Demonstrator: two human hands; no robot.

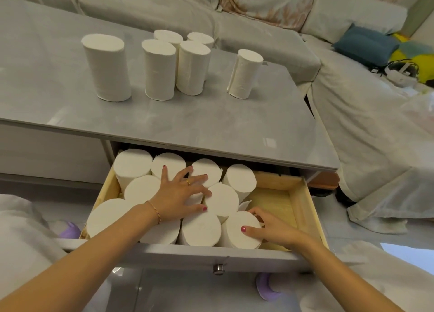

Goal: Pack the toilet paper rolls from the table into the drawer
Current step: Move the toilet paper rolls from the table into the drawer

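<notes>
Left hand (182, 194): forearm reaching forward into the open drawer (303, 208), palm down, fingers spread wide across the tops of the packed rolls (138, 189); gripping nothing; ring on one finger, thin bracelet at the wrist. Right hand (270, 227): forearm entering from the lower right, fingers loosely spread and laid flat on the top and right edge of the nearest right-hand roll (242, 232), pressing rather than pinching. Drawer contents: about ten white toilet paper rolls standing upright, touching one another, filling the left and middle; bare wooden floor at the right end. Grey worktop (211, 124) above the drawer: six more rolls (159, 70) upright, four clustered, one apart on each side. No brand, label or writing legible.
</notes>
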